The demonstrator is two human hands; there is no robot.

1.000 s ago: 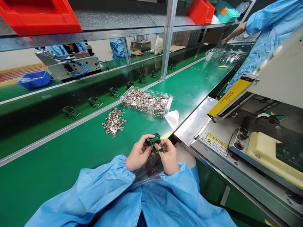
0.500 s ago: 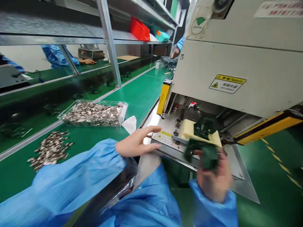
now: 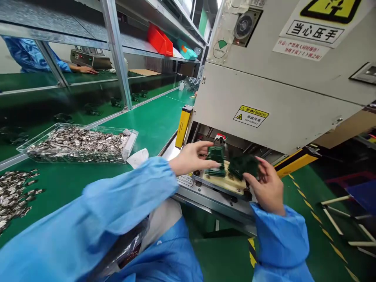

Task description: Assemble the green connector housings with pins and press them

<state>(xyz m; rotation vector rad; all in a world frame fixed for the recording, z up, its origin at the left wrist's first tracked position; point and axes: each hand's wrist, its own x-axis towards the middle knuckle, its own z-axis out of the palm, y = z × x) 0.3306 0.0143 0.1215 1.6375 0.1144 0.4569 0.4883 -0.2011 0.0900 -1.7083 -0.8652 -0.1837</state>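
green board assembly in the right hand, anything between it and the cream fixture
Nothing visible stands between the green board assembly in the right hand and the cream fixture. Close beside it, the left hand holds a second green assembly over the fixture's left part; whether that one touches the fixture is unclear.

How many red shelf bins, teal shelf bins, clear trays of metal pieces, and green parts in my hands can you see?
Red shelf bin: 1
Teal shelf bin: 1
Clear tray of metal pieces: 1
Green parts held: 2
Total: 5
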